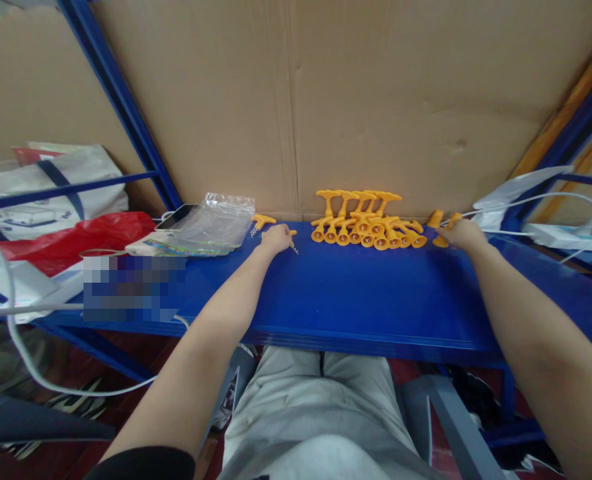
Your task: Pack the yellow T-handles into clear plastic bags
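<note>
My left hand is closed around a yellow-handled corkscrew, whose metal spiral pokes out on the right. Just behind it on the blue table lies another yellow-handled corkscrew. At the right, my right hand has its fingers closed on a yellow bell-shaped corkscrew part; the grip is partly hidden. A similar yellow part stands beside those fingers. Between my hands sits a stacked group of yellow corkscrews, their open bell ends facing me.
Clear plastic bags are piled left of my left hand. Farther left are a red plastic bag and a white cable. Cardboard backs the blue table; a blue frame post rises at the left.
</note>
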Action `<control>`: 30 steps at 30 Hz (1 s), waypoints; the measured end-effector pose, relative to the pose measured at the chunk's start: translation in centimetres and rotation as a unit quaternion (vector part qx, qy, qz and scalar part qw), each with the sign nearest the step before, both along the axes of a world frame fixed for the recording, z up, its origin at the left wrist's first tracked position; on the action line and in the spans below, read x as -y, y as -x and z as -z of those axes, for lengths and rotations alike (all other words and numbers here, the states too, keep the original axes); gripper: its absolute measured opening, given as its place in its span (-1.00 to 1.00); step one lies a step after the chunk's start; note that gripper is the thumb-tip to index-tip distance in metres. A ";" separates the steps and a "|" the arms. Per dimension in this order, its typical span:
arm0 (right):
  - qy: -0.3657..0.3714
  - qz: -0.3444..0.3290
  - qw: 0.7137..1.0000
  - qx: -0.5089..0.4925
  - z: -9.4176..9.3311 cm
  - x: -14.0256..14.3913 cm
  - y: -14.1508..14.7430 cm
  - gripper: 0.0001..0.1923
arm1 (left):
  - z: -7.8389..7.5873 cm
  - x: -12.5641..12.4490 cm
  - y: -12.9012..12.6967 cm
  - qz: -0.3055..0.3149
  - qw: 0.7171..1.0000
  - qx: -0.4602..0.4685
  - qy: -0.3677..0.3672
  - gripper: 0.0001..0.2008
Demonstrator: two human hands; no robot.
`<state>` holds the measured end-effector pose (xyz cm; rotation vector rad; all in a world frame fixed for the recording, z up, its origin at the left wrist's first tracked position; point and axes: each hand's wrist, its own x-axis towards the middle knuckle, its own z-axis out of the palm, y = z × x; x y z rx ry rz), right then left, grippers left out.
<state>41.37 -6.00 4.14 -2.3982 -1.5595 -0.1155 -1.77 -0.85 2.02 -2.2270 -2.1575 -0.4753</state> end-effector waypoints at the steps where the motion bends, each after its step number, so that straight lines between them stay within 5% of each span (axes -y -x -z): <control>1: 0.020 0.015 1.000 -0.015 -0.1 0.3 0.3 -0.70 | 0.0 0.0 0.0 0.002 1.000 -0.006 -0.006 -0.71; 7: 0.024 0.022 0.997 -0.073 -0.4 1.4 1.2 -0.69 | 0.3 0.2 0.4 0.015 0.997 -0.059 -0.040 -0.63; 12: 0.025 0.004 0.996 -0.083 -0.5 1.5 1.4 -0.68 | -0.1 0.8 0.0 0.048 0.997 -0.062 0.013 -0.52; 21: 0.091 -0.007 0.992 -0.083 0.0 1.3 2.0 -0.78 | -0.8 1.3 -0.2 0.087 0.988 -0.128 0.017 -0.58; 30: 0.023 -0.001 1.000 0.004 -0.3 1.6 2.3 -0.59 | -0.9 1.4 -0.3 0.089 0.993 -0.073 -0.022 -0.67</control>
